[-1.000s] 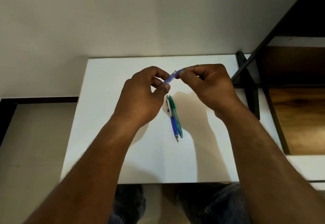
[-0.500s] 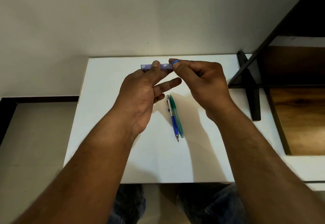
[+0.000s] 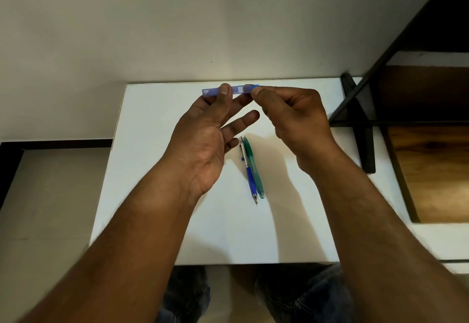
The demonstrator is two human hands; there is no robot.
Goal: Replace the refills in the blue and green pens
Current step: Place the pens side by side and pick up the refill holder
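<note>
A blue pen (image 3: 250, 170) with a silver upper barrel lies on the white table (image 3: 157, 195), tip toward me. A green pen (image 3: 254, 167) lies right beside it, touching. Above the table's far edge I hold a thin translucent blue tube (image 3: 238, 90) level. My left hand (image 3: 203, 140) pinches its middle between thumb and fingers, palm up, other fingers spread. My right hand (image 3: 294, 114) pinches the tube's right end, where a brighter blue cap shows.
A plain wall stands behind the table. A black frame leg (image 3: 363, 129) and a wooden shelf (image 3: 431, 170) sit to the right. My knees show below the table's near edge.
The tube went from tilted to level and rose toward the far edge. My left hand turned palm up and slid along the tube. The two pens did not move.
</note>
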